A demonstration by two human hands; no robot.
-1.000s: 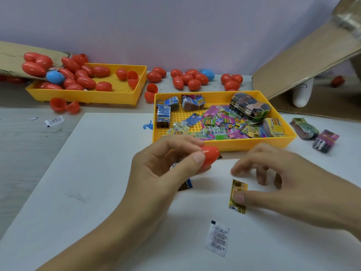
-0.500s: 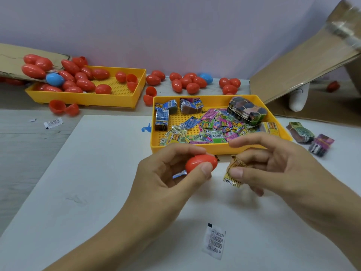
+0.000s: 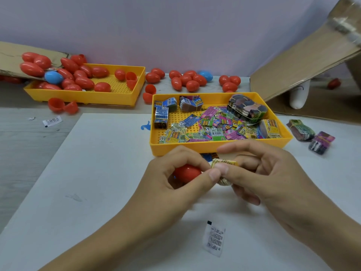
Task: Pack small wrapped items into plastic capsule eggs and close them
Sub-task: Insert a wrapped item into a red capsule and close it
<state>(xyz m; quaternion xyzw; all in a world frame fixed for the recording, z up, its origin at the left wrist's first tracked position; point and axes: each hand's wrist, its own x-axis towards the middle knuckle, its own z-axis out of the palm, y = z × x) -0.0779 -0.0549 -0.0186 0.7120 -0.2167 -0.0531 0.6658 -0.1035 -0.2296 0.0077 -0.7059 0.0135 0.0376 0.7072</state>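
Observation:
My left hand [image 3: 175, 178] grips a red capsule egg [image 3: 187, 173] between thumb and fingers, just above the white board. My right hand [image 3: 261, 173] pinches a small yellow wrapped item [image 3: 224, 162] between thumb and forefinger, right against the egg and the left thumb tip. Both hands meet in front of the near yellow tray [image 3: 218, 148], which holds several loose wrapped items [image 3: 213, 128] and bundled stacks. Whether the egg is open or closed is hidden by the fingers.
A second yellow tray [image 3: 88, 96] at the back left holds red eggs and a blue egg [image 3: 53, 77]. More red eggs [image 3: 187, 81] lie by the wall. A white sachet [image 3: 214, 238] lies near me. Two bundles [image 3: 310, 135] and a cardboard flap [image 3: 304, 53] sit at the right.
My right hand picked the yellow wrapped item off the board and brought it up and left against the egg. My left hand turned the egg and moved slightly right.

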